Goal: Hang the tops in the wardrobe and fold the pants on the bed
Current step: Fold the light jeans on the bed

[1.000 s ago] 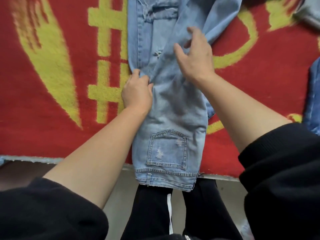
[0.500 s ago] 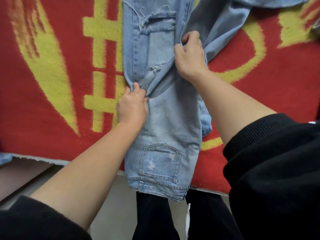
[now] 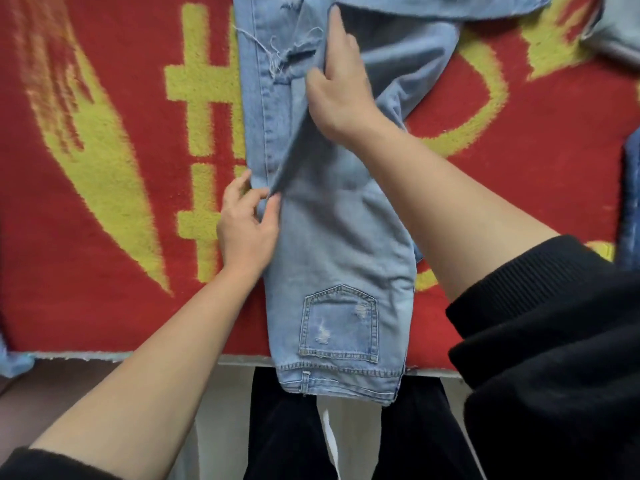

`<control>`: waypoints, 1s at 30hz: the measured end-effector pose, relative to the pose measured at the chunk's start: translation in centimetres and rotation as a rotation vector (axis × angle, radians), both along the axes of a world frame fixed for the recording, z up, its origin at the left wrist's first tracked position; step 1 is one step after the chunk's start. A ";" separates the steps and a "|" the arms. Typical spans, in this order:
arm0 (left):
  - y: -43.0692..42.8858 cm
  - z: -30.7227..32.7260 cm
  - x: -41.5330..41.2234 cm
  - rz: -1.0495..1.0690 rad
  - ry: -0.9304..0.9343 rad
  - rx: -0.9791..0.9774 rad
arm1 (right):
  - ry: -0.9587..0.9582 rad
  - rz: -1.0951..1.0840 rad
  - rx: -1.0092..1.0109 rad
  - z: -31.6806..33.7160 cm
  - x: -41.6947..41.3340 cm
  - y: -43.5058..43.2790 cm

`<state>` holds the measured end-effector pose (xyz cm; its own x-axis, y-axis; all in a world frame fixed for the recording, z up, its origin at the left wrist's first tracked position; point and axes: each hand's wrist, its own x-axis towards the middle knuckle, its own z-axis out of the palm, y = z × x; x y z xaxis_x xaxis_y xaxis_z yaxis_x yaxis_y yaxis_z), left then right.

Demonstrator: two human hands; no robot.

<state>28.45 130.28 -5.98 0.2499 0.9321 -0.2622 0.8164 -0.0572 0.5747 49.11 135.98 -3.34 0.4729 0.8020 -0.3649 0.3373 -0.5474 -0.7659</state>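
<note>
1. Two bare hands work on one pair of pale blue denim jeans (image 3: 339,237). The pair lies lengthwise on the bed (image 3: 242,360) from 12 to 6 o'clock. Its waistband and stitched back pocket (image 3: 339,327) hang just over the near edge at 6 o'clock.
2. At about 9 o'clock of the jeans, the left hand (image 3: 247,230) pinches the side edge. Thumb and fingers are closed on the cloth where the upper leg's fold begins.
3. Toward 12 o'clock, the right hand (image 3: 341,88) grips the edge of the upper leg beside a frayed rip (image 3: 291,53). Its thumb is on the denim and its forefinger is stretched along the fold.
4. A red fleecy blanket with a yellow pattern (image 3: 86,237) covers the bed. A dark blue denim piece (image 3: 632,202) lies at 3 o'clock and a grey-blue garment (image 3: 616,36) at 1 o'clock, both apart from the jeans.
5. The step in hand looks like folding the pants, laying one leg over the other. The upper leg slants toward 1 o'clock, so the two are not yet matched.
6. The next move probably calls for the right hand to draw that leg back toward 12 o'clock until the seams meet, with the left hand's pinch as anchor. After that the hems can be folded down toward the waistband.
</note>
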 end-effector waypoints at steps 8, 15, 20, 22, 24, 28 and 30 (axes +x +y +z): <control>1.1 -1.2 -2.2 0.244 -0.039 -0.263 | -0.168 0.471 -0.156 -4.3 -5.9 3.7; 5.3 -0.8 -0.2 0.034 0.149 -0.032 | 0.393 -0.425 0.003 -1.6 -2.7 3.3; 12.8 -0.7 5.4 -0.148 0.240 0.069 | 1.047 -0.914 0.059 2.0 1.2 4.4; 15.1 -1.1 7.1 -0.261 0.288 0.115 | 1.135 -0.865 0.009 2.9 1.9 4.8; 17.3 -1.5 8.4 -0.326 0.320 0.113 | 0.971 -0.815 -0.032 3.0 2.9 5.2; 19.7 -3.3 9.1 -0.416 0.404 0.003 | 0.417 -1.116 -0.157 -0.6 6.8 4.6; 19.8 -4.0 9.1 -0.449 0.425 -0.010 | 0.378 -1.155 -0.190 -3.8 8.4 3.7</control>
<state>37.51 150.05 -10.00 0.4894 0.7567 -0.4335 0.8713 -0.4448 0.2072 57.52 139.68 -7.12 0.7087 -0.0977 -0.6987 -0.6449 -0.4911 -0.5855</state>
